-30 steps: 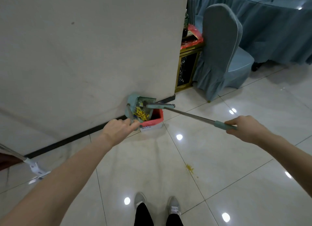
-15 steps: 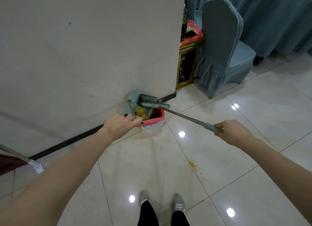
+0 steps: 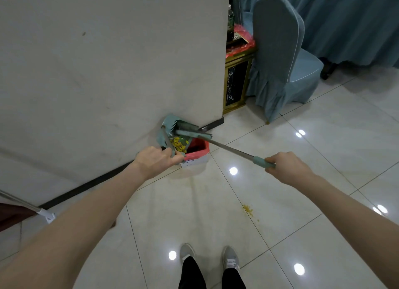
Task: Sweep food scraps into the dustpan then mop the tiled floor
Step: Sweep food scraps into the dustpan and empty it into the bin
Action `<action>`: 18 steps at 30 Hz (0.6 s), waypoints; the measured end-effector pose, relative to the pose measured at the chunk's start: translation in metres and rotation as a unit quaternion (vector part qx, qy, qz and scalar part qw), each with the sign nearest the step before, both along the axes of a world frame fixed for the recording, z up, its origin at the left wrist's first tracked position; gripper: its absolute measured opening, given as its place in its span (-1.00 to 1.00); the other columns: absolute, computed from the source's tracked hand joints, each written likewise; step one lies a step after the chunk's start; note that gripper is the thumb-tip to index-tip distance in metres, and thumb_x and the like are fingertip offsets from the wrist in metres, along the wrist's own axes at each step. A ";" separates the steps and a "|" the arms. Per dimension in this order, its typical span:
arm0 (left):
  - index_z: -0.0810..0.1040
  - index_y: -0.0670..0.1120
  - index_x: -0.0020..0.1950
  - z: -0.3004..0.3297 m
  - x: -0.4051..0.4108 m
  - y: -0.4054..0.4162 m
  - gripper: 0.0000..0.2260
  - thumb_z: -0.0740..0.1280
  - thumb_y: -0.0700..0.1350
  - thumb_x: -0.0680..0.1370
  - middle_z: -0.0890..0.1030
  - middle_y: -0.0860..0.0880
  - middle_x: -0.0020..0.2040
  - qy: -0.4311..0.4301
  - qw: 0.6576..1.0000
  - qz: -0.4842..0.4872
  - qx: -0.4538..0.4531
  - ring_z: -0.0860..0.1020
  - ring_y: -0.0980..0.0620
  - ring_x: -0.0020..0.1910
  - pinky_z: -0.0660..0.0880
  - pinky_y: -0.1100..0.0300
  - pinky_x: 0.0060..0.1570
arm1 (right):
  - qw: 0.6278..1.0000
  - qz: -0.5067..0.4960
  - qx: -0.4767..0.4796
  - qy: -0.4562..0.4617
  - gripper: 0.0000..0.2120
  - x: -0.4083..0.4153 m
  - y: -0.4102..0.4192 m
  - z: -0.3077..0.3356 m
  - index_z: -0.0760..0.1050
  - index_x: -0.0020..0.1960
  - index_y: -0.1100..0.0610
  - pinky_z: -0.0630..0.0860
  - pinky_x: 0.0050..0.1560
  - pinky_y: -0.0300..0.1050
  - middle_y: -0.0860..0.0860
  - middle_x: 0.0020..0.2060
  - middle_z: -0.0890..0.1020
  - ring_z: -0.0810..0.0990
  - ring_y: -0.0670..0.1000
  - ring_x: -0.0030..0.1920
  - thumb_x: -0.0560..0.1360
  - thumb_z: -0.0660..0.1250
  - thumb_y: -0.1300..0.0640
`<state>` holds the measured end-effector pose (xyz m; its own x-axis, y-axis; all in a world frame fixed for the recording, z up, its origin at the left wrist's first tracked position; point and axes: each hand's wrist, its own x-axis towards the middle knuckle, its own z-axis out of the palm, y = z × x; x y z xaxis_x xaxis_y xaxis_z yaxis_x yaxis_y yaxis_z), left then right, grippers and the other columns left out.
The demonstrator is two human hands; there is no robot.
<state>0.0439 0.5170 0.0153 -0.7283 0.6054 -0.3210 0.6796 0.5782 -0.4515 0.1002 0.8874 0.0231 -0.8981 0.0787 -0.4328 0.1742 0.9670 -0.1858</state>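
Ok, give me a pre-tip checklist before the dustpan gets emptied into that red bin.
1. Left hand grips dustpan handle: ok.
2. Right hand grips broom handle: ok.
3. Yellow scraps sit in the pan: ok.
4. Pan is over red bin: ok.
5. Floor swept: not ok, yellow residue remains.
6. Room left in the bin: cannot tell.

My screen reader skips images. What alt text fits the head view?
A person's left hand tips a teal dustpan of yellow scraps over a red-lined bin by a wall, while the right hand holds a broom. A yellow smear remains on the tiled floor.
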 end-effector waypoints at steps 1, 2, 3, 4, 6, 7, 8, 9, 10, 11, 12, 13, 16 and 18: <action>0.02 0.01 0.24 -0.001 0.000 -0.001 -0.60 0.20 -0.23 0.59 0.50 -0.11 -0.03 -0.006 1.000 0.008 -0.004 0.60 -0.15 -0.23 0.58 0.00 -0.24 | 1.000 0.000 0.004 -0.005 -0.75 0.002 0.001 -0.002 0.59 0.19 -0.03 0.48 -0.20 -0.11 0.04 -0.09 0.62 0.58 0.10 -0.09 0.56 0.26 0.04; 0.02 0.02 0.24 -0.001 0.000 -0.003 -0.60 0.20 -0.24 0.59 0.50 -0.11 -0.03 -0.012 1.000 0.013 -0.004 0.59 -0.15 -0.23 0.58 -0.01 -0.25 | 1.000 0.001 0.009 -0.008 -0.75 0.003 0.003 -0.003 0.59 0.20 -0.04 0.49 -0.20 -0.10 0.04 -0.09 0.62 0.58 0.10 -0.09 0.56 0.26 0.04; 0.01 0.03 0.24 0.000 0.001 -0.004 -0.59 0.20 -0.24 0.59 0.49 -0.11 -0.04 -0.016 1.000 0.014 -0.004 0.58 -0.14 -0.25 0.58 -0.01 -0.26 | 1.000 0.002 0.014 -0.010 -0.74 0.005 0.007 -0.003 0.59 0.21 -0.05 0.49 -0.20 -0.10 0.04 -0.09 0.62 0.58 0.10 -0.09 0.56 0.27 0.05; 0.01 0.04 0.25 0.000 0.002 -0.004 -0.59 0.20 -0.24 0.59 0.48 -0.12 -0.05 -0.018 1.000 0.011 -0.004 0.57 -0.14 -0.26 0.58 -0.01 -0.26 | 1.000 0.002 0.019 -0.008 -0.73 0.006 0.011 -0.001 0.58 0.23 -0.06 0.48 -0.20 -0.11 0.03 -0.10 0.61 0.57 0.10 -0.10 0.56 0.27 0.04; -0.01 0.05 0.27 0.002 0.004 -0.004 -0.57 0.19 -0.23 0.60 0.48 -0.12 -0.04 -0.021 1.000 -0.003 -0.016 0.54 -0.13 -0.29 0.58 0.01 -0.27 | 1.000 -0.007 0.018 -0.005 -0.73 0.008 0.022 0.002 0.58 0.24 -0.05 0.44 -0.25 -0.12 0.03 -0.11 0.60 0.55 0.09 -0.13 0.56 0.28 0.05; -0.02 0.06 0.28 0.003 0.004 -0.003 -0.57 0.19 -0.23 0.61 0.48 -0.12 -0.04 -0.022 0.999 -0.006 -0.022 0.53 -0.12 -0.29 0.58 0.02 -0.26 | 1.000 -0.011 0.014 -0.004 -0.72 0.009 0.027 0.004 0.58 0.24 -0.04 0.43 -0.28 -0.13 0.04 -0.11 0.61 0.56 0.08 -0.14 0.56 0.29 0.05; -0.02 0.06 0.28 0.002 0.005 -0.002 -0.56 0.18 -0.24 0.60 0.48 -0.12 -0.04 -0.023 0.999 -0.006 -0.024 0.54 -0.12 -0.28 0.58 0.02 -0.25 | 1.000 -0.014 0.012 -0.003 -0.72 0.011 0.032 0.006 0.58 0.25 -0.04 0.42 -0.29 -0.13 0.03 -0.11 0.62 0.56 0.07 -0.15 0.56 0.29 0.05; 0.00 0.06 0.29 0.003 0.005 0.000 -0.56 0.19 -0.24 0.60 0.48 -0.12 -0.04 -0.023 0.999 -0.003 -0.024 0.55 -0.12 -0.26 0.58 0.01 -0.24 | 1.000 -0.016 0.010 -0.002 -0.72 0.013 0.035 0.007 0.58 0.25 -0.03 0.43 -0.29 -0.13 0.03 -0.11 0.63 0.57 0.07 -0.16 0.55 0.30 0.05; 0.02 0.06 0.31 0.003 0.005 0.001 -0.56 0.19 -0.25 0.59 0.48 -0.11 -0.04 -0.022 0.999 0.001 -0.029 0.56 -0.12 -0.26 0.59 0.01 -0.23 | 1.000 -0.018 0.005 0.002 -0.71 0.014 0.037 0.008 0.58 0.26 -0.02 0.46 -0.26 -0.12 0.03 -0.10 0.63 0.56 0.06 -0.17 0.55 0.31 0.04; 0.05 0.07 0.33 0.004 0.006 0.003 -0.56 0.19 -0.25 0.59 0.48 -0.11 -0.04 -0.023 0.999 0.003 -0.033 0.56 -0.12 -0.26 0.59 0.01 -0.23 | 1.000 -0.020 -0.003 0.007 -0.71 0.015 0.038 0.009 0.58 0.26 -0.01 0.48 -0.23 -0.10 0.03 -0.08 0.64 0.56 0.06 -0.17 0.55 0.32 0.04; 0.08 0.07 0.36 0.004 0.007 0.005 -0.55 0.19 -0.25 0.59 0.48 -0.11 -0.04 -0.026 0.999 0.003 -0.037 0.56 -0.12 -0.26 0.59 0.01 -0.23 | 1.000 -0.021 -0.012 0.013 -0.70 0.015 0.037 0.009 0.57 0.27 -0.01 0.51 -0.19 -0.08 0.04 -0.05 0.64 0.55 0.06 -0.16 0.55 0.32 0.04; 0.10 0.07 0.37 0.005 0.008 0.006 -0.55 0.19 -0.25 0.59 0.48 -0.11 -0.03 -0.027 0.999 0.003 -0.040 0.56 -0.12 -0.26 0.58 0.01 -0.24 | 0.999 -0.020 -0.019 0.019 -0.69 0.014 0.035 0.011 0.57 0.28 0.00 0.51 -0.16 -0.07 0.05 -0.02 0.65 0.55 0.07 -0.15 0.55 0.32 0.04; 0.08 0.02 0.35 0.010 0.009 0.014 -0.57 0.17 -0.27 0.59 0.49 -0.11 0.01 -0.014 0.999 0.006 -0.049 0.58 -0.13 -0.20 0.52 0.04 -0.26 | 0.999 0.001 -0.016 0.035 -0.71 0.009 0.020 0.014 0.57 0.26 -0.01 0.50 -0.17 -0.08 0.06 -0.03 0.64 0.56 0.10 -0.10 0.56 0.31 0.04; 0.03 0.00 0.32 0.014 0.009 0.019 -0.56 0.16 -0.30 0.58 0.49 -0.12 0.03 -0.008 0.999 0.006 -0.049 0.60 -0.15 -0.17 0.49 0.04 -0.27 | 0.999 0.015 0.002 0.031 -0.72 0.005 0.007 0.013 0.57 0.24 -0.03 0.51 -0.16 -0.07 0.06 -0.05 0.62 0.57 0.12 -0.06 0.56 0.28 0.04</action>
